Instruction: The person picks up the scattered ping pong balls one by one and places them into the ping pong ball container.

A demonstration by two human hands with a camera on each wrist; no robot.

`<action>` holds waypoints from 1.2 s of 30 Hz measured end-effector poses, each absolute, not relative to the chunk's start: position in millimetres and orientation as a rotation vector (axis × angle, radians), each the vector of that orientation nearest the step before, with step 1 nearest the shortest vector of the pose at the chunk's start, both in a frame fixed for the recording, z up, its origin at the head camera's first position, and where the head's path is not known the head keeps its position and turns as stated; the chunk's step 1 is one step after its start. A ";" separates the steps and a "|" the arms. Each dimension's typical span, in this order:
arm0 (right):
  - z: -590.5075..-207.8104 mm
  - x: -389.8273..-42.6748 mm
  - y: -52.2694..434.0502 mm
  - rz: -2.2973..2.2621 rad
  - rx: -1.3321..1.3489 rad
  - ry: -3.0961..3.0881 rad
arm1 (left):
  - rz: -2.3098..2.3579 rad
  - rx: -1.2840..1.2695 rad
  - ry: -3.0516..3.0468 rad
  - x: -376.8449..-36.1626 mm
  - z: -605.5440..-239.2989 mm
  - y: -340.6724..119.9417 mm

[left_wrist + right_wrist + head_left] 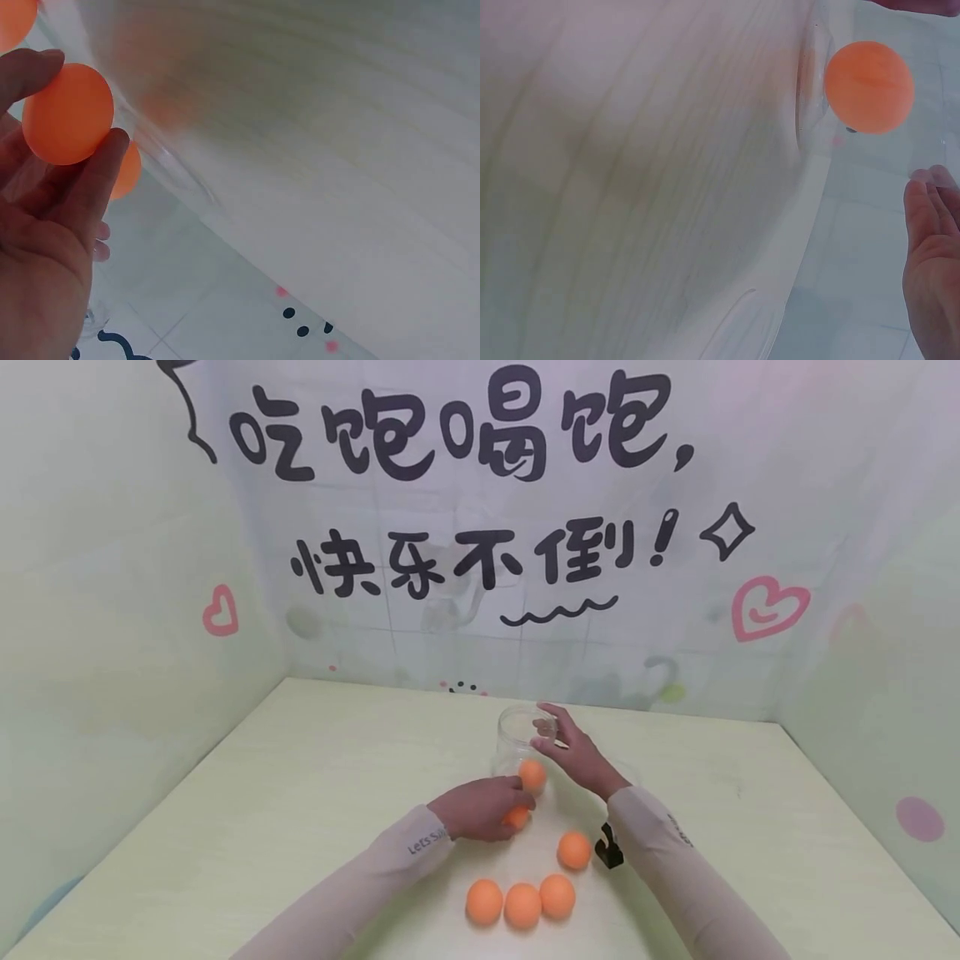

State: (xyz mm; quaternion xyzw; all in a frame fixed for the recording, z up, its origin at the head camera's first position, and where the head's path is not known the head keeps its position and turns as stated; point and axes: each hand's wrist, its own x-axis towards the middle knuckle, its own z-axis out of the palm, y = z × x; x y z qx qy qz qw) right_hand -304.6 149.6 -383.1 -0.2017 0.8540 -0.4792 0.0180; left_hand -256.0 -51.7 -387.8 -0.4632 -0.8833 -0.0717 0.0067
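I am holding one orange ball (67,112) with my left hand (480,807). In the left wrist view my thumb (26,71) is pressing on one side of it and another finger (97,176) on the other side, so the fingers are curled and pinching the ball between them, not spread. In the head view this ball (517,817) is peeking out only a little at my fingertips, and my hand is staying low over the pale table (300,777), just beside the bottom of the clear jar (525,752).

My right hand (573,756) is resting on the jar from the right side. The fingers are lying rather straight and close together along the wall near the rim, and one fingertip is reaching the open mouth. In the right wrist view I am seeing only the ends of these fingers (930,247), side by side, and I cannot tell how hard they are pressing.

The jar is standing upright on the table, between my two hands. One more orange ball (532,774) is lying inside it, near the bottom; the right wrist view is showing it (870,86) through the clear wall.

Four other orange balls are lying on the table nearer to me. One (573,850) is alone, and three (521,903) are sitting in a row, touching each other. A small black clip (609,847) is showing beside my right sleeve.
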 end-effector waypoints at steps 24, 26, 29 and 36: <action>-381.8 -304.8 149.8 -1.459 -0.587 2.661 | -0.347 -1.263 -2.900 -267.3 -382.7 -70.9; -380.8 -303.8 149.3 -1.456 -0.583 2.664 | -0.357 -1.257 -2.897 -267.8 -382.7 -73.8; -380.8 -303.2 149.0 -1.456 -0.584 2.666 | -0.364 -1.246 -2.895 -269.1 -382.9 -78.4; -385.0 -306.4 149.1 -1.486 -0.617 2.650 | -0.369 -1.202 -2.896 -274.1 -380.2 -88.6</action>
